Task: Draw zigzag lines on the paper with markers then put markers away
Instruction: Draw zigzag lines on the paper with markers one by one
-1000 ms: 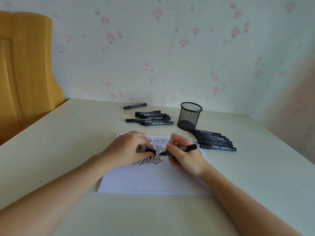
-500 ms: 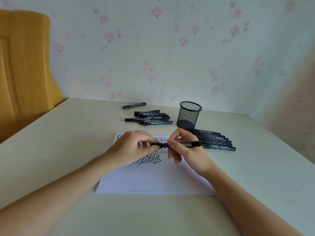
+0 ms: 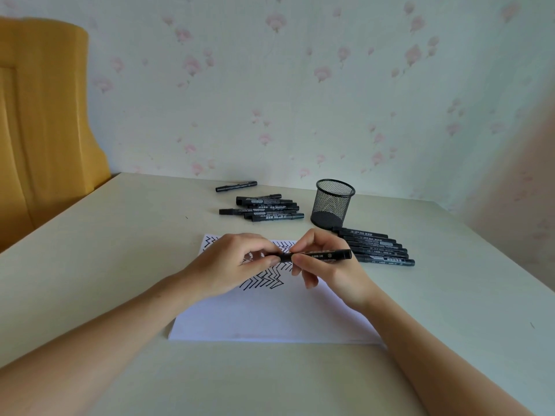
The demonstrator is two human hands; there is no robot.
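Above the paper (image 3: 270, 319), left hand (image 3: 231, 265) and right hand (image 3: 327, 268) fingers pinch 1 level black marker (image 3: 318, 255).

Soft dim daylight, faint shadows, wide-angle edges

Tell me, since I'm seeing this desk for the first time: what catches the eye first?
Both hands meet over the paper: the left hand and right hand hold one black marker level between them, above dense black zigzag lines. Behind, an empty mesh cup stands between two groups of markers lying on the table, a pile to its left and a row to its right.
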